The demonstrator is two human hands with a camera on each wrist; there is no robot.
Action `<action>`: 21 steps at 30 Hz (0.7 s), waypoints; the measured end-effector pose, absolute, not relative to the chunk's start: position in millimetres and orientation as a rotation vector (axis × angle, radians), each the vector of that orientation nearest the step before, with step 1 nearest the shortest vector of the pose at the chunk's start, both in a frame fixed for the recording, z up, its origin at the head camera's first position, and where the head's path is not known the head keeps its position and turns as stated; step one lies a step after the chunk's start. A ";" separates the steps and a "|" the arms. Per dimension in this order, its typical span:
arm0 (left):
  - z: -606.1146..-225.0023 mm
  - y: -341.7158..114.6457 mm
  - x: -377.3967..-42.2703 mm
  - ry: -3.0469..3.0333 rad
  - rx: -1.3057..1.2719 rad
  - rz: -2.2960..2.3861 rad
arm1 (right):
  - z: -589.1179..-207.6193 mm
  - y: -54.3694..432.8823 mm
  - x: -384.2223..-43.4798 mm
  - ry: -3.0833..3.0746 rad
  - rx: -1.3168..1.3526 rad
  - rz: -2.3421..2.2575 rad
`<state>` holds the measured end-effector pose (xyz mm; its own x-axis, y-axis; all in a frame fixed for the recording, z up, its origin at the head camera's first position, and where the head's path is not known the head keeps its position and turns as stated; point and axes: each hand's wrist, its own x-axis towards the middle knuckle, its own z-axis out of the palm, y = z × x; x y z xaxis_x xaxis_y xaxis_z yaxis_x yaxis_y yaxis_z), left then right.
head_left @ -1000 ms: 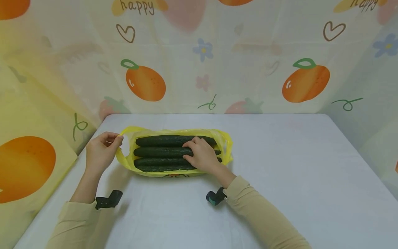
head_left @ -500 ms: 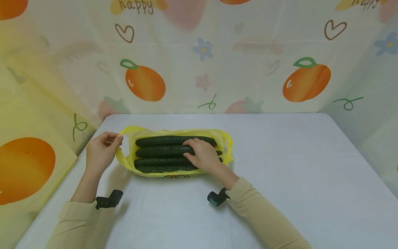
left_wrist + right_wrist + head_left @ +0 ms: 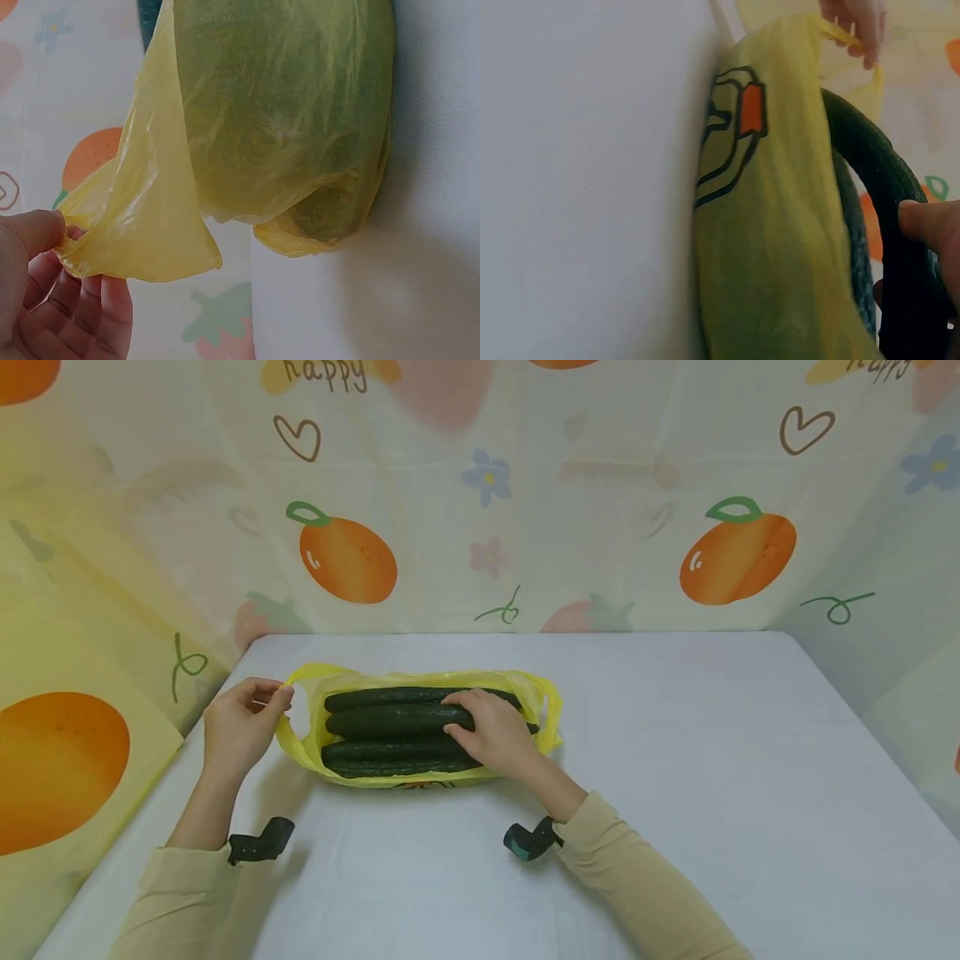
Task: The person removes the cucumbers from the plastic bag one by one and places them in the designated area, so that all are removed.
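Note:
A yellow plastic bag [image 3: 360,779] lies on the table with its mouth spread, holding several dark green cucumbers [image 3: 397,750] side by side. My left hand [image 3: 238,722] pinches the bag's left handle between thumb and fingers and holds it out to the left; the left wrist view shows the handle [image 3: 142,232] stretched from my fingertips. My right hand [image 3: 495,731] grips the middle cucumber [image 3: 390,721] near its right part, thumb on the near side. In the right wrist view this cucumber [image 3: 870,146] stands above the bag's rim, its surface slightly bumpy.
A white cloth covers the table [image 3: 712,777]. Behind it hangs a patterned curtain [image 3: 585,552] with printed oranges, and another stretch of curtain runs along the left side. Black wrist cameras [image 3: 262,841] sit on both forearms. The bag's right handle [image 3: 553,710] stands up loosely.
The middle cucumber has risen slightly within the bag and covers more of the back one, moving with my right hand. My left hand has kept its hold on the handle.

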<state>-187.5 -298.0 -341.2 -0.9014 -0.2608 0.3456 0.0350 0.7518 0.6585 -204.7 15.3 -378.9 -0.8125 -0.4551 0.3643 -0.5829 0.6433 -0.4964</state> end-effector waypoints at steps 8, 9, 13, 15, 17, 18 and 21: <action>-338.3 -296.5 -186.5 -2.525 0.179 -0.951 | -362.8 18.3 -202.8 -2.567 0.866 0.978; -338.2 -296.6 -186.6 -2.525 0.178 -0.951 | -360.2 18.7 -202.6 -2.551 0.875 0.982; -338.3 -296.6 -187.6 -2.526 0.176 -0.951 | -349.4 21.0 -201.1 -2.510 0.907 0.998; -338.9 -296.2 -188.2 -2.526 0.182 -0.949 | -344.1 22.0 -200.1 -2.499 0.917 1.001; -339.4 -295.8 -188.9 -2.528 0.193 -0.950 | -338.8 23.2 -198.8 -2.488 0.926 1.006; -339.6 -295.6 -189.3 -2.529 0.199 -0.949 | -335.8 23.8 -197.9 -2.477 0.932 1.012; -339.9 -295.2 -190.4 -2.531 0.217 -0.950 | -327.3 26.3 -195.1 -2.439 0.953 1.019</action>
